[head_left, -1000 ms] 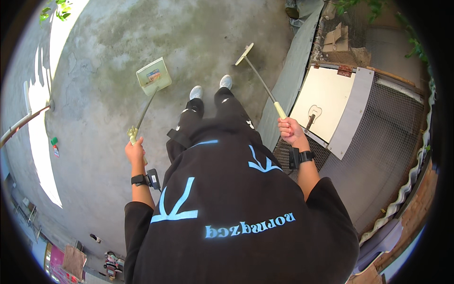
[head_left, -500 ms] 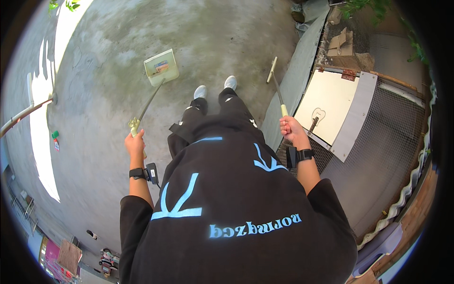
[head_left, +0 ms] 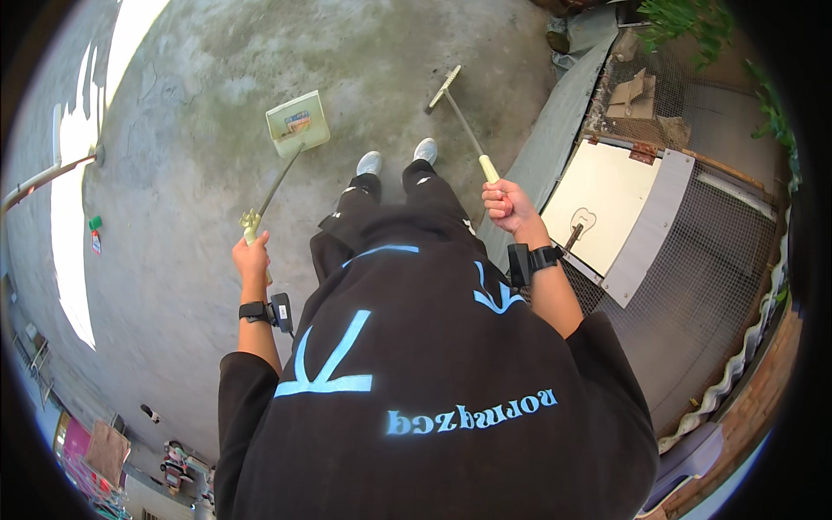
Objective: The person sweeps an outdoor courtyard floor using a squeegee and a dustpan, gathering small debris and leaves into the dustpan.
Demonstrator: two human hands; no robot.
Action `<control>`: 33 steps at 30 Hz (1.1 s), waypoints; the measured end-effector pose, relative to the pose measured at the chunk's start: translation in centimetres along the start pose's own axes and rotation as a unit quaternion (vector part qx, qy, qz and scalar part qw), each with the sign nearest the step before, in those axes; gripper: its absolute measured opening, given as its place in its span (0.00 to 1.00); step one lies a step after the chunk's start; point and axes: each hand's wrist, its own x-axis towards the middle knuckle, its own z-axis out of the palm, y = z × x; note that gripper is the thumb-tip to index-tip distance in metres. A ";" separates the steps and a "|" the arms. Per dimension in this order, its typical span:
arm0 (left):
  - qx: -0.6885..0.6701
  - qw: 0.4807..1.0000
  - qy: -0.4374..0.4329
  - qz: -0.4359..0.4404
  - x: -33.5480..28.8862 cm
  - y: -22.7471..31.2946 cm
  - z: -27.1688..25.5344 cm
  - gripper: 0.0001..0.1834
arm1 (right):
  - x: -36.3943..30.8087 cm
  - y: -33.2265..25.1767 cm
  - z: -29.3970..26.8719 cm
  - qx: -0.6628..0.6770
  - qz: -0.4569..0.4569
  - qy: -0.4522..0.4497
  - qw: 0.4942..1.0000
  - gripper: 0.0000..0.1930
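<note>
Concrete floor (head_left: 191, 147), mesh cage (head_left: 719, 230) along right edge; pale dustpan (head_left: 299, 126) gripped by left hand (head_left: 250, 254), T-shaped long-handled tool (head_left: 466, 128) by right hand (head_left: 513, 209).

A shallow cream plastic dustpan (head_left: 314, 130) sits left of the upper centre of the frame, with a cream, long-handled, bar-headed sweeper (head_left: 445, 88) to its right and a pair of white shoes (head_left: 369, 162) lower, between them. Far left, a small green-topped bottle (head_left: 95, 240) lies on the grey concrete floor (head_left: 191, 217). At right, torn brown cardboard (head_left: 633, 94) appears above a flat white rectangular panel (head_left: 611, 186).
</note>
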 end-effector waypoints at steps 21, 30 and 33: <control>-0.016 0.999 0.023 -0.031 -0.4 -2.5 -1.1 0.11 | -9.8 2.2 -6.1 0.107 -0.079 0.131 0.983 0.04; 0.024 0.999 0.014 0.022 -2.3 -2.1 -1.1 0.13 | -1.6 2.5 -1.9 0.118 0.035 0.006 0.992 0.06; 0.027 0.999 0.005 0.030 -1.6 -2.1 -1.1 0.13 | -1.0 2.7 -1.3 0.113 0.019 -0.066 0.991 0.04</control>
